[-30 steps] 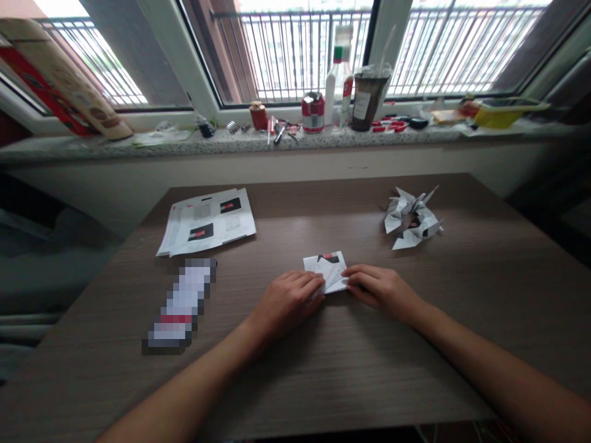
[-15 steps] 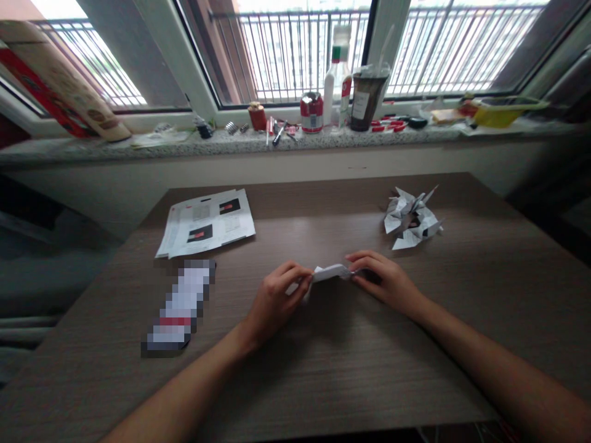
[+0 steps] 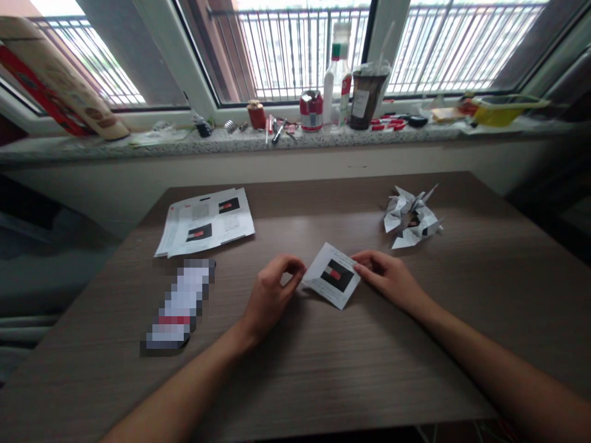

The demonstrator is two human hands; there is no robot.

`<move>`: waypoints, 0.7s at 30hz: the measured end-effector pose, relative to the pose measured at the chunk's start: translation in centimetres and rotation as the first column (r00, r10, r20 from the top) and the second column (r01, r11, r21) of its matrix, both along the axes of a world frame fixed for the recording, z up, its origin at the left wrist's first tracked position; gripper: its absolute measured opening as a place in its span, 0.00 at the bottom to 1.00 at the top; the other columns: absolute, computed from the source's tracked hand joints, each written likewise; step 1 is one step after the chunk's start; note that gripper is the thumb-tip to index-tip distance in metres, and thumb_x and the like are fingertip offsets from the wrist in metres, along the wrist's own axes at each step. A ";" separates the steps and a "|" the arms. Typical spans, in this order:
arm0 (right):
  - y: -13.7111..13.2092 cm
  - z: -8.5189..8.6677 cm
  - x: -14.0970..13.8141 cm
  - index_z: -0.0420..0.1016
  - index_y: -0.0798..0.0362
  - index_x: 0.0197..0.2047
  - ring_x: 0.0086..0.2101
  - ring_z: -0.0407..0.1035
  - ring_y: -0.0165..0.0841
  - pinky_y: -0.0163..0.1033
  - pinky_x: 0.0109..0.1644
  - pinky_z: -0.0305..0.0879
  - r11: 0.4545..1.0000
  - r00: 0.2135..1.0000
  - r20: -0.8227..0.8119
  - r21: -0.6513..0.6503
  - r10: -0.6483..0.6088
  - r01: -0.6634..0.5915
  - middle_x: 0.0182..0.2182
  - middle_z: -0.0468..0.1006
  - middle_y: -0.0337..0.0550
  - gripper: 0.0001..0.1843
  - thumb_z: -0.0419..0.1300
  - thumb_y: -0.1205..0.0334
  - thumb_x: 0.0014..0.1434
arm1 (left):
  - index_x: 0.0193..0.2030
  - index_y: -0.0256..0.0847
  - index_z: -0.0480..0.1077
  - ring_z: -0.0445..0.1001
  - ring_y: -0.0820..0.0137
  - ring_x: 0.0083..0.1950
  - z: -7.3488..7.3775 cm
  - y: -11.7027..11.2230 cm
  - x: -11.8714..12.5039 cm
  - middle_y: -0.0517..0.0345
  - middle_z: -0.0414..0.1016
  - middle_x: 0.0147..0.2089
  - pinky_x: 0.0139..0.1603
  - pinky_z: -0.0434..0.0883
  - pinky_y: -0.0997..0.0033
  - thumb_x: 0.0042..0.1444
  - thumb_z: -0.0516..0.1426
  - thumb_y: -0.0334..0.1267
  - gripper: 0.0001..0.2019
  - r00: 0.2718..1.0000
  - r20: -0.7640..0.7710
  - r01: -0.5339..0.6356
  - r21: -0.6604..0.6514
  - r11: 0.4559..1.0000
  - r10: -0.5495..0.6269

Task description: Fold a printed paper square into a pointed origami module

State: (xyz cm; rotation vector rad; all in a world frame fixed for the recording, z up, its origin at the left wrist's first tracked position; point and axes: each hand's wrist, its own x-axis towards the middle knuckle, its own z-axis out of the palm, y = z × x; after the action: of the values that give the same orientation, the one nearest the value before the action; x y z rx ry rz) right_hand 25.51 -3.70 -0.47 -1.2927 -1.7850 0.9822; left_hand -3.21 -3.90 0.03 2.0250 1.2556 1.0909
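A folded square of printed paper [image 3: 318,278] is held just above the table, one corner towards me, its face showing a dark picture with a red patch. My right hand [image 3: 388,275] pinches its right corner between thumb and fingers. At the opposite corner, the thumb and fingertips of my left hand [image 3: 272,292] are closed together on the paper's tip; the exact contact is small to see. Farther back on the right lies a cluster of pointed folded-paper shapes [image 3: 410,215]. A stack of printed sheets [image 3: 207,223] rests at the back left.
A blurred-out, phone-shaped item [image 3: 182,304] lies on the wooden table [image 3: 332,381], left of my left forearm. Behind the table, the stone windowsill [image 3: 161,147] carries a red can [image 3: 311,112], a dark drink cup [image 3: 365,98], bottles [image 3: 330,92] and a yellow basket [image 3: 503,114].
The folded paper, seen nearly edge-on before, has turned so its printed square face shows upward. Both hands stay at its two sides, with the left fingers shifted slightly left.
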 end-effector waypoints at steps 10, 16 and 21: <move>0.9 -1.0 0.5 0.82 0.49 0.52 0.34 0.75 0.36 0.41 0.38 0.71 0.972 0.971 0.239 0.227 0.008 -0.064 0.37 0.83 0.44 0.13 0.60 0.55 0.70 | 0.43 0.40 0.76 0.79 0.68 0.39 -0.4 0.0 0.2 0.56 0.81 0.40 0.42 0.76 0.67 0.68 0.59 0.33 0.04 0.980 -0.148 0.142 0.051 0.989 -0.133; 1.0 -1.2 0.3 0.81 0.48 0.54 0.42 0.76 0.39 0.44 0.46 0.73 0.960 0.966 0.256 0.258 0.035 -0.104 0.44 0.81 0.48 0.12 0.60 0.59 0.70 | 0.46 0.40 0.75 0.79 0.67 0.43 -0.9 0.2 0.2 0.54 0.80 0.43 0.45 0.76 0.65 0.69 0.57 0.31 0.05 0.965 -0.195 0.192 0.069 0.979 -0.175; 1.0 -1.2 0.4 0.80 0.48 0.54 0.44 0.76 0.40 0.45 0.48 0.74 0.953 0.966 0.253 0.277 0.048 -0.120 0.45 0.80 0.49 0.12 0.60 0.59 0.70 | 0.54 0.41 0.73 0.77 0.62 0.53 -0.8 0.2 0.4 0.51 0.80 0.52 0.53 0.77 0.57 0.71 0.55 0.32 0.09 0.902 -0.346 0.325 0.151 0.933 -0.258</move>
State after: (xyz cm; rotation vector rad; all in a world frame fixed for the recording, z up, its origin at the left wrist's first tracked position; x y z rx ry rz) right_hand 25.91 -2.73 -1.64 -1.1972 -2.0976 0.5922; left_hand -2.85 -3.68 -0.79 2.5327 0.9637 0.7941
